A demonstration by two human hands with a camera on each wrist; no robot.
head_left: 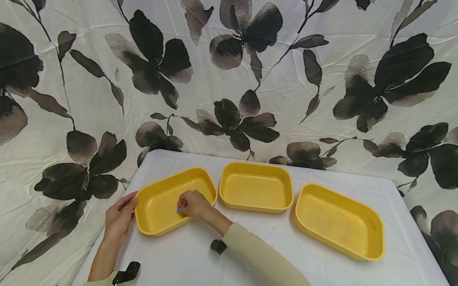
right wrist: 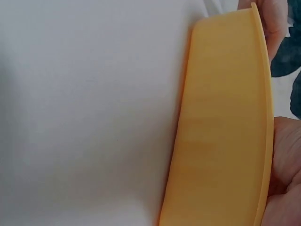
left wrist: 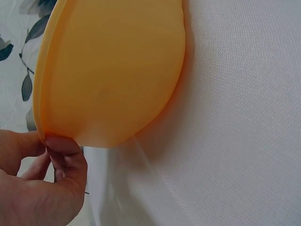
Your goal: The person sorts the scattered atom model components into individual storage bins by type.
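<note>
The left yellow tray (head_left: 155,204) stands at a slant on the white table. At its left end, my left hand (head_left: 119,218) pinches the rim between thumb and fingers; the left wrist view shows this left hand (left wrist: 51,179) at the edge of the tray wall (left wrist: 113,70). My right hand (head_left: 195,203) reaches over the near side into the same tray, fingers curled down around a small blue thing (head_left: 179,210). Most of that blue thing is hidden by the fingers, so I cannot tell its kind. In the right wrist view the right hand (right wrist: 287,165) is partly behind the tray's side.
A middle yellow tray (head_left: 255,188) and a right yellow tray (head_left: 338,222) stand on the white-covered table (head_left: 272,250), with nothing visible inside them. Behind the table hangs a white cloth (head_left: 200,87) with dark flowers.
</note>
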